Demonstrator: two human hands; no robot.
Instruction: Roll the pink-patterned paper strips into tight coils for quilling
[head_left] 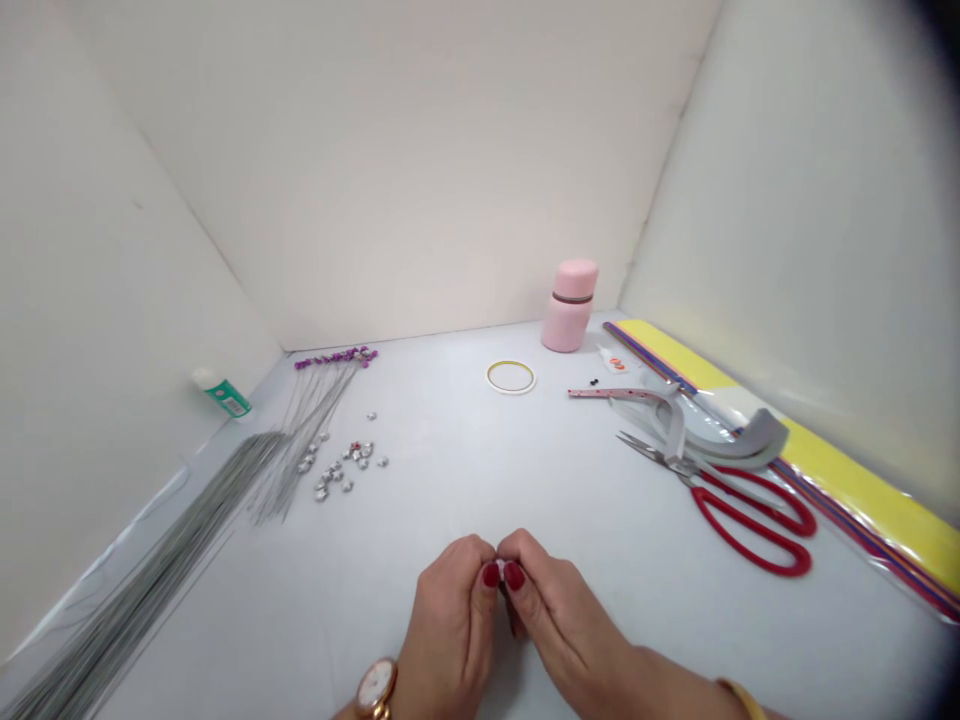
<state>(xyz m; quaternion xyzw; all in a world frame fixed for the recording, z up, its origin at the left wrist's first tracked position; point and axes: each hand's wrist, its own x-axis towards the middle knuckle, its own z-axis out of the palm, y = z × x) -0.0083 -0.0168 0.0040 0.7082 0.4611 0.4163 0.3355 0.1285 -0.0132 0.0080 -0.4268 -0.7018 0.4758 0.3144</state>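
- Left hand (450, 610) and right hand (559, 605): drawn together, near centre, pinching one small pale piece (502, 570), mostly hidden.
- Pink cylindrical flask (570, 308): upright, far right, capped; contents hidden.
- Green-and-white tube (223, 393): far left, beside the wall (97, 300).
- Small white orange-printed tube (613, 361): far right on the white desk (465, 470).
- Clear plastic packaging (718, 411): right, containing yellow coloured sheets (855, 487).

Between left hand (454, 610) and right hand (556, 610): one pale piece (502, 567). Beyond both hands: one pink bottle (568, 308), one tape ring (511, 391). Right of the right hand: one pair of scissors (739, 506), one small white tube (615, 364). Left of the left hand: one green-and-white tube (223, 394); silver stars (337, 476), more than ten, overlapping; grey wires (172, 540), too dense to count.
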